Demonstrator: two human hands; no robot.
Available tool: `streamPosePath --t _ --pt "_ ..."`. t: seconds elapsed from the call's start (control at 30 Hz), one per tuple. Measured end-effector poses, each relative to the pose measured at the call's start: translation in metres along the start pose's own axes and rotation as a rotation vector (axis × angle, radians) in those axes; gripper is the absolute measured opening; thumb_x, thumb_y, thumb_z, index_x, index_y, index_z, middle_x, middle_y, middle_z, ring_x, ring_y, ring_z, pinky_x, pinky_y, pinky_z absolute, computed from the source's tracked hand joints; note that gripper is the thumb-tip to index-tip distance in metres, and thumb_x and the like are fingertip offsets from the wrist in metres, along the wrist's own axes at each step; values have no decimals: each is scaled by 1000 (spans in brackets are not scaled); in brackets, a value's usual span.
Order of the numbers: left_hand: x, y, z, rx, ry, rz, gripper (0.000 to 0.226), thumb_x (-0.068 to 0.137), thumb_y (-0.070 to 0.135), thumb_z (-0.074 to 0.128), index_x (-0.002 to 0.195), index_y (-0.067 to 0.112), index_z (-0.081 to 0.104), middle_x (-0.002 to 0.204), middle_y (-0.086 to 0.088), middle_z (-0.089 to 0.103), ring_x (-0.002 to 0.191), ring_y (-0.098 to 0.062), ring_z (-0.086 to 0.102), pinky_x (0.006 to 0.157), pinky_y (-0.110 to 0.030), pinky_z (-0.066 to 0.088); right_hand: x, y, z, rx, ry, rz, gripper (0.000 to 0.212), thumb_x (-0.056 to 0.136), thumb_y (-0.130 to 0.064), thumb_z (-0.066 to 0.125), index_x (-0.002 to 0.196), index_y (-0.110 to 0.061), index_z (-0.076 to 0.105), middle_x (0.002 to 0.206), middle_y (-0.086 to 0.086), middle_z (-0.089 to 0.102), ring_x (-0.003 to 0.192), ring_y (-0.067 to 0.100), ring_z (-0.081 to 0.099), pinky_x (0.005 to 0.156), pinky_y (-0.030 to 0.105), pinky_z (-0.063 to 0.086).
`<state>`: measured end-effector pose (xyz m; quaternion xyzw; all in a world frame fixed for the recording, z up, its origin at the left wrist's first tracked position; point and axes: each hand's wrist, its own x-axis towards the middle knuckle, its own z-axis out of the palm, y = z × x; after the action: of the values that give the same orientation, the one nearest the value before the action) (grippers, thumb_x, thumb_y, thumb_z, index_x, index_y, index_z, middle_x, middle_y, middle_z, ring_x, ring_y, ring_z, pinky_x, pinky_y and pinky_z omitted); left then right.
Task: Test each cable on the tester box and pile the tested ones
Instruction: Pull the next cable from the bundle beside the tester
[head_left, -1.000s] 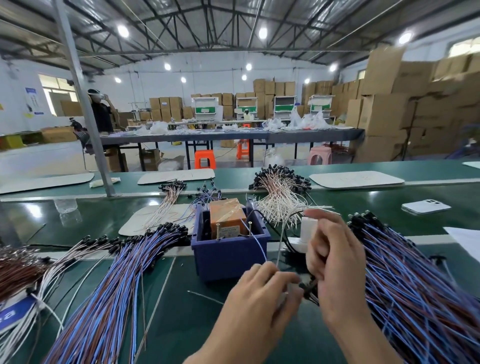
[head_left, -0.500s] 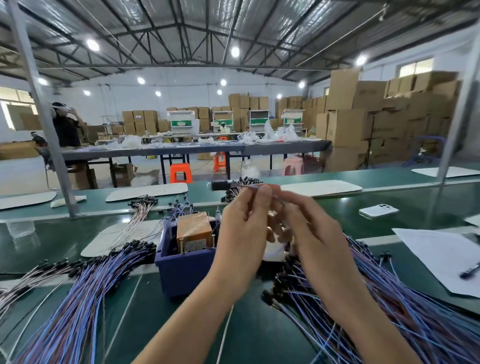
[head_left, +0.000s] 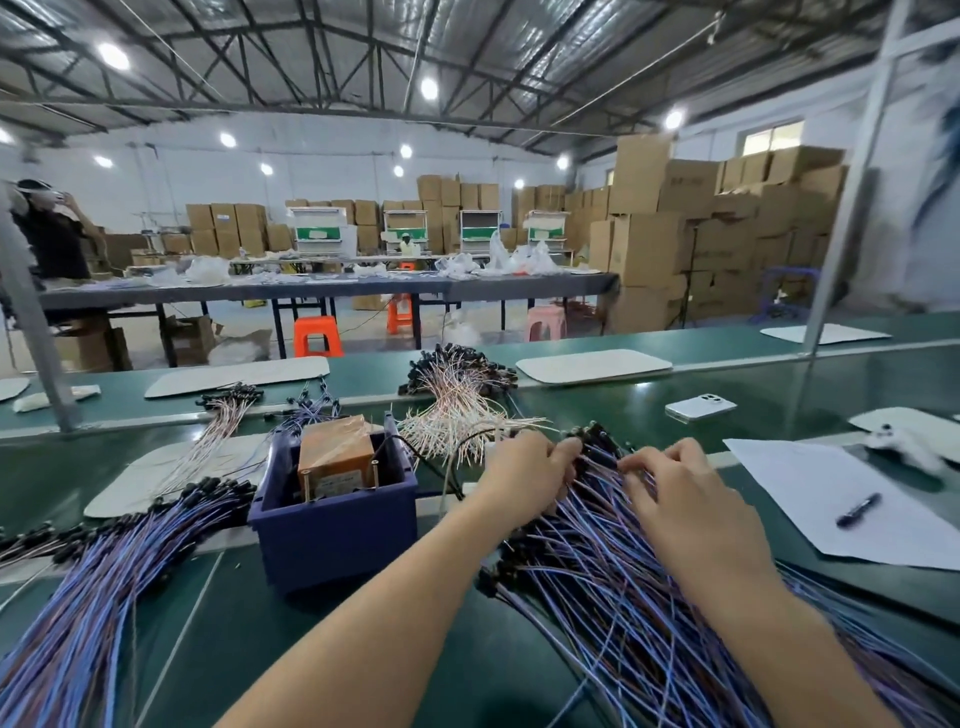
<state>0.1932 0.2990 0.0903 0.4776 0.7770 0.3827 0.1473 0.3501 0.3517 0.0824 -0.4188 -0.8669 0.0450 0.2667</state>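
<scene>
The tester box (head_left: 336, 462), an orange-brown unit with two metal pins, sits in a blue bin (head_left: 332, 535) at the centre of the green bench. To its right lies a big pile of blue and brown cables (head_left: 623, 597) with black connector ends. My left hand (head_left: 524, 475) is at the pile's far end, fingers curled round black connector ends. My right hand (head_left: 675, 499) lies on the same pile just to the right, bent fingertips in the cables; whether it holds one is hidden. A second blue cable pile (head_left: 104, 571) fans out left of the bin.
A heap of white-pink cables (head_left: 457, 410) lies behind the bin. A sheet of paper (head_left: 841, 499) with a pen (head_left: 858, 510) and a white phone (head_left: 700, 406) are on the right. White mats (head_left: 592, 365) lie on the far belt. A person (head_left: 49, 234) stands far left.
Both hands came down from holding a cable raised in front of me to the far end of the right-hand pile. The view has swung a little to the right.
</scene>
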Motion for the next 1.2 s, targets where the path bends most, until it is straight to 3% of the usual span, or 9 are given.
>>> streamPosePath --t 0.07,0.13,0.3,0.47,0.67,0.77,0.9,1.0,1.2 --pt "3 -11 7 251 -13 -7 59 105 49 42 90 0 71 88 -17 73 78 -34 71 81 -44 59 -9 6 15 -142 -77 61 37 104 -44 40 139 -34 49 133 -2 42 114 18 53 91 33 45" --pt "1 -23 12 255 -33 27 60 105 51 39 87 3 71 84 -15 74 76 -33 71 78 -44 60 -18 6 28 -122 -15 48 42 102 -42 43 142 -30 49 145 2 40 126 20 48 101 37 42" --pt "-24 -62 -12 245 -363 66 41 105 47 43 79 20 60 69 4 65 47 -8 60 48 -23 51 -33 -29 55 223 190 -185 27 96 -26 56 121 -22 65 128 2 49 109 18 57 90 38 50" --pt "-62 -122 -81 395 -563 -211 41 102 48 47 92 14 68 79 4 70 59 -13 66 54 -23 53 -44 -93 90 441 184 -375 22 94 -20 52 110 -22 66 111 -4 54 86 14 59 75 31 51" --pt "-104 -198 -161 470 -350 -456 36 103 36 44 86 15 67 80 4 74 59 -13 63 50 -18 49 -58 -140 156 482 -10 -317 19 98 -16 57 112 -23 68 103 -3 61 72 17 63 54 19 33" --pt "-114 -238 -182 680 -90 -487 33 105 30 42 98 7 65 94 -7 72 77 -20 64 65 -24 49 -57 -145 174 430 -72 -249 22 102 -22 50 118 -26 64 108 -6 61 73 15 62 46 16 22" --pt "-124 -277 -198 830 262 -557 35 106 31 38 126 10 57 128 -16 59 119 -33 51 100 -44 46 -49 -138 181 430 -98 -202 23 103 -22 45 119 -24 61 113 -5 61 76 17 63 47 16 32" --pt "-124 -290 -200 847 379 -605 37 105 27 36 134 10 49 136 -17 53 126 -35 46 103 -46 40 -45 -136 182 416 -150 -149 24 104 -22 41 120 -23 59 120 -3 61 89 25 65 63 35 44" --pt "-110 -302 -195 796 472 -673 35 106 27 35 130 7 53 134 -20 52 125 -37 47 103 -46 40 -45 -135 182 455 -178 -117 23 105 -21 41 117 -21 60 122 -3 61 90 25 64 65 36 46"
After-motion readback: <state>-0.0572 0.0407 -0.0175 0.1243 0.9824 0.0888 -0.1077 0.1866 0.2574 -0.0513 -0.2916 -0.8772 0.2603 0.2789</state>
